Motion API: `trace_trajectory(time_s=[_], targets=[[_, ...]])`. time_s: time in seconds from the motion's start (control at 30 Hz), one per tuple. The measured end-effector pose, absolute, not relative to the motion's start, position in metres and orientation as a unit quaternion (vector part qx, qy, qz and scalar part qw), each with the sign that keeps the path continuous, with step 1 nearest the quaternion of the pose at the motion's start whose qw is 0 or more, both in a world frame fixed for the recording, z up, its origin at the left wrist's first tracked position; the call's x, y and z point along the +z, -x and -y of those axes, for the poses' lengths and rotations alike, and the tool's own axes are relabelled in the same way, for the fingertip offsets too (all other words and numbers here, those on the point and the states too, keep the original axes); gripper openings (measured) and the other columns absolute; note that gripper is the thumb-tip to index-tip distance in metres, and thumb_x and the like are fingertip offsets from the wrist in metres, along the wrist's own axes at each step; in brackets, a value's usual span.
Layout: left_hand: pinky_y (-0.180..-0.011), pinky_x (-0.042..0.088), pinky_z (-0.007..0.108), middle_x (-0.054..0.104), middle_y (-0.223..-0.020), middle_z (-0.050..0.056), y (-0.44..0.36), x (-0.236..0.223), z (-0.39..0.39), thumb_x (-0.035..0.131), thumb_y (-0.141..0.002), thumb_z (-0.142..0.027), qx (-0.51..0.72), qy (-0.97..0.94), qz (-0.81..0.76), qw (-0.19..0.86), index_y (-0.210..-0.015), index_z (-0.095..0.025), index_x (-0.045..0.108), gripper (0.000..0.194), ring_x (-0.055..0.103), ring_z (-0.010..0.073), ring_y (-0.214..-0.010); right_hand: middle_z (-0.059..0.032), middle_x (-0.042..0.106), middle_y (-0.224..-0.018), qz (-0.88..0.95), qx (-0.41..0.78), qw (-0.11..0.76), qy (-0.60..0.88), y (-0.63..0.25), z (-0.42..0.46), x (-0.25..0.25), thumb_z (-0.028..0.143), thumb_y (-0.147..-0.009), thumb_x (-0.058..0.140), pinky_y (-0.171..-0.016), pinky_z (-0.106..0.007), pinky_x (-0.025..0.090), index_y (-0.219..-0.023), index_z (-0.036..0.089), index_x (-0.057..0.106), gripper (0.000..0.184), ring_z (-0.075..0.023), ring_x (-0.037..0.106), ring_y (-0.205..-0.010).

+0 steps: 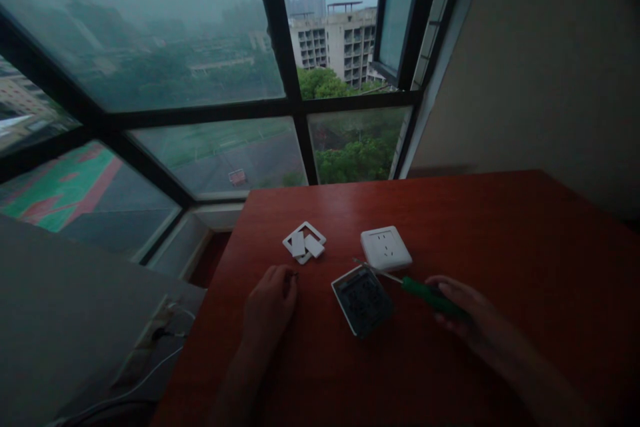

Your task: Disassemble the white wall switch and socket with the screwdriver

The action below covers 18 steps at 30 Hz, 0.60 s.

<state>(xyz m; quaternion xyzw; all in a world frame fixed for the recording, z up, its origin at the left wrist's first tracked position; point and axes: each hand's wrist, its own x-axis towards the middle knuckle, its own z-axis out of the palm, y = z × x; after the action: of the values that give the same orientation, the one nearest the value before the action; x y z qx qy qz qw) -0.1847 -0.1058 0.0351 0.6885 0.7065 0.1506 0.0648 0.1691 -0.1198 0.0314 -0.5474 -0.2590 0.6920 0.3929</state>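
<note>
My right hand (457, 307) is closed around the green handle of a screwdriver (425, 295). Its metal shaft points left, passing over the far corner of a dark-backed switch panel (363, 303) that lies face down on the table. Left of that panel, my left hand (270, 300) rests on the tabletop with its fingers pinched. A small dark piece, perhaps a screw, shows at its fingertips. Beyond the left hand lies a white square frame (289, 241) with two white rocker plates (314, 246) on it. A white wall socket (386, 248) lies face up behind the switch panel.
The reddish-brown table (475, 227) has its left edge close to my left forearm. Large dark-framed windows (200, 117) stand behind it, and a pale wall (525, 80) rises at the right. A power strip (145, 340) with cables sits low at the left.
</note>
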Motion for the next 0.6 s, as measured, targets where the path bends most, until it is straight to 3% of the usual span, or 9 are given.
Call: trace_trajectory(time_s=[0.1, 0.2, 0.3, 0.43, 0.5, 0.6], targets=[[-0.073, 0.048, 0.031, 0.061, -0.098, 0.005, 0.175, 0.037, 0.111, 0.044, -0.091, -0.026, 0.193, -0.7, -0.679, 0.113, -0.097, -0.022, 0.056, 0.014, 0.062, 0.0195, -0.081, -0.0052, 0.069, -0.09, 0.295, 0.748, 0.351, 0.48, -0.169, 0.125, 0.028, 0.042, -0.077, 0.066, -0.056, -0.028, 0.048, -0.114, 0.022, 0.062, 0.042, -0.0163, 0.064, -0.066], [-0.084, 0.05, 0.036, 0.059, -0.112, 0.007, 0.155, 0.039, 0.122, 0.05, -0.09, -0.03, 0.244, -0.709, -0.639, 0.171, -0.11, -0.023, 0.055, 0.022, 0.061, 0.0219, -0.096, -0.0047, 0.067, -0.088, 0.307, 0.761, 0.34, 0.459, -0.164, 0.127, 0.027, 0.042, -0.075, 0.064, -0.057, -0.028, 0.047, -0.116, 0.02, 0.061, 0.046, -0.0163, 0.062, -0.066], [-0.103, 0.041, 0.045, 0.047, -0.135, 0.011, 0.13, 0.037, 0.134, 0.066, -0.081, -0.034, 0.254, -0.733, -0.597, 0.206, -0.13, -0.026, 0.045, 0.054, 0.046, 0.0292, -0.125, -0.0009, 0.062, -0.079, 0.335, 0.729, 0.343, 0.488, -0.151, 0.125, 0.03, 0.045, -0.078, 0.062, -0.054, -0.025, 0.043, -0.105, 0.019, 0.063, 0.037, -0.013, 0.056, -0.061], [-0.108, 0.034, 0.054, 0.035, -0.148, 0.012, 0.104, 0.03, 0.139, 0.084, -0.06, -0.043, 0.213, -0.754, -0.578, 0.23, -0.143, -0.029, 0.03, 0.1, 0.034, 0.0369, -0.134, 0.003, 0.055, -0.07, 0.409, 0.678, 0.308, 0.527, -0.135, 0.122, 0.032, 0.052, -0.081, 0.06, -0.051, -0.024, 0.039, -0.096, 0.019, 0.06, 0.036, -0.0108, 0.05, -0.055], [-0.108, 0.032, 0.056, 0.035, -0.148, 0.012, 0.098, 0.026, 0.138, 0.085, -0.057, -0.042, 0.206, -0.757, -0.577, 0.225, -0.144, -0.029, 0.029, 0.104, 0.034, 0.0379, -0.134, 0.0031, 0.055, -0.071, 0.439, 0.66, 0.3, 0.53, -0.13, 0.121, 0.03, 0.053, -0.082, 0.058, -0.05, -0.024, 0.038, -0.095, 0.019, 0.058, 0.036, -0.0105, 0.05, -0.054], [-0.109, 0.032, 0.056, 0.039, -0.146, 0.012, 0.096, 0.021, 0.134, 0.08, -0.066, -0.037, 0.211, -0.759, -0.576, 0.216, -0.144, -0.027, 0.029, 0.094, 0.036, 0.0363, -0.133, 0.0024, 0.055, -0.072, 0.471, 0.641, 0.292, 0.531, -0.127, 0.121, 0.026, 0.054, -0.084, 0.055, -0.051, -0.024, 0.039, -0.094, 0.019, 0.058, 0.037, -0.0107, 0.05, -0.054]])
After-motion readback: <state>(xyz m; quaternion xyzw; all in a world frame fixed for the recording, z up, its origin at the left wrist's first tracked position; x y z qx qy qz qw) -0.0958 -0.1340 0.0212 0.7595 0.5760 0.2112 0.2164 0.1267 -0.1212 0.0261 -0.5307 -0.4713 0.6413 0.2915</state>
